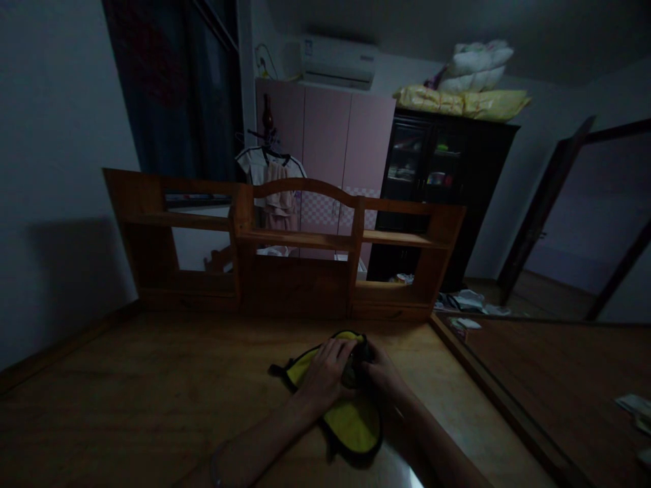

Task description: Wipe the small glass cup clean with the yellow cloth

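Note:
On the wooden bed-like surface lies a yellow fabric piece with black edging and small dark tabs at its ends; its exact kind is unclear in the dim light. My left hand rests across its middle, the fingers bent and closed at the upper edge. Opposite it, my right hand pinches the dark part of the same piece. A dark greyish patch shows between the hands, and I cannot make out whether it belongs to the fabric. The fingertips are partly hidden.
A wooden shelf unit with open compartments borders the far side. To the right, a raised wooden edge runs beside a lower floor with papers. Behind stand a pink wardrobe, a black cabinet and hanging clothes.

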The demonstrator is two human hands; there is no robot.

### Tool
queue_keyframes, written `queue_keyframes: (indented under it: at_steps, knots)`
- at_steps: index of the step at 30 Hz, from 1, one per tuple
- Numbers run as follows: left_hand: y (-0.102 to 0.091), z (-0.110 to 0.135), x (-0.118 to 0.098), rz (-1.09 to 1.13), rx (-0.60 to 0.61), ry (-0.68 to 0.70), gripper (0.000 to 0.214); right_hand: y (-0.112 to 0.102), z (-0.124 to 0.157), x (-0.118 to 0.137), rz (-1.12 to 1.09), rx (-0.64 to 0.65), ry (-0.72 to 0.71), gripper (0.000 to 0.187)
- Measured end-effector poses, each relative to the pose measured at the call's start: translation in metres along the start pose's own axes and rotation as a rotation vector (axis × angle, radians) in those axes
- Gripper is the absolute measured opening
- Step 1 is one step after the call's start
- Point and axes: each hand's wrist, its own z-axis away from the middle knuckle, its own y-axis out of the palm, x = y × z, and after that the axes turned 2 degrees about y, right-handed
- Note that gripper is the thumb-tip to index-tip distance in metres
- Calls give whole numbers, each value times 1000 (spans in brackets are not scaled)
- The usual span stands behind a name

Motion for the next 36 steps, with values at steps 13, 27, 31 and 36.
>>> queue_keyframes:
  at_steps: [13,27,31,36]
  knots:
    - [-8,2,-6,-19,-82,70,78,0,1,6,-85,34,145,40]
    - [-1,3,3,-216,-182,244,61,-1,19,29,-69,265,156,50]
    - [-2,2,2,-225,-182,252,58,0,14,23,1,212,128,54]
    - [1,3,3,-231,-181,250,63,2,11,21,29,153,29,42]
